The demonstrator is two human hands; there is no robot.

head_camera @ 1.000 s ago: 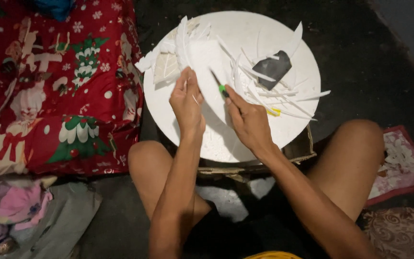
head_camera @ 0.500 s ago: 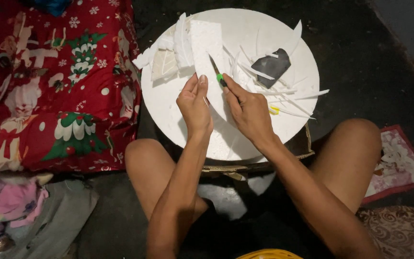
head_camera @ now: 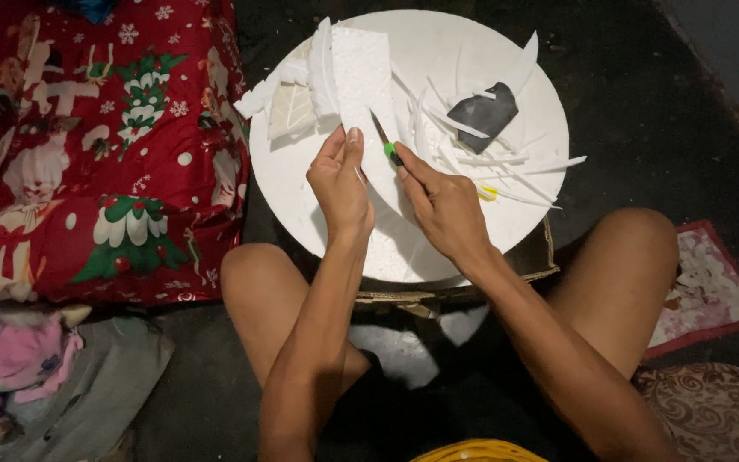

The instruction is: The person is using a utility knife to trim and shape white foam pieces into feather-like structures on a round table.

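Observation:
My left hand (head_camera: 340, 184) presses down on a white foam sheet (head_camera: 361, 77) that lies on a round white board (head_camera: 438, 248). My right hand (head_camera: 446, 204) grips a small craft knife with a green handle (head_camera: 389, 151), blade tip against the foam just right of my left fingers. Thin white foam strips (head_camera: 506, 167) lie scattered right of the knife. A dark grey scrap (head_camera: 482, 111) rests further back on the board. More foam offcuts (head_camera: 288, 103) are piled at the board's left edge.
A red holiday-print blanket (head_camera: 87, 145) covers the floor on the left. My bare knees (head_camera: 250, 274) flank the board, which sits on cardboard (head_camera: 540, 265). A pink cloth heap (head_camera: 19, 359) lies lower left, a patterned mat (head_camera: 703, 291) on the right, a yellow rim (head_camera: 481, 451) at the bottom.
The foam sheet has been turned so it stands lengthwise away from me. Both hands shifted a little toward me along it, with the knife still on the foam.

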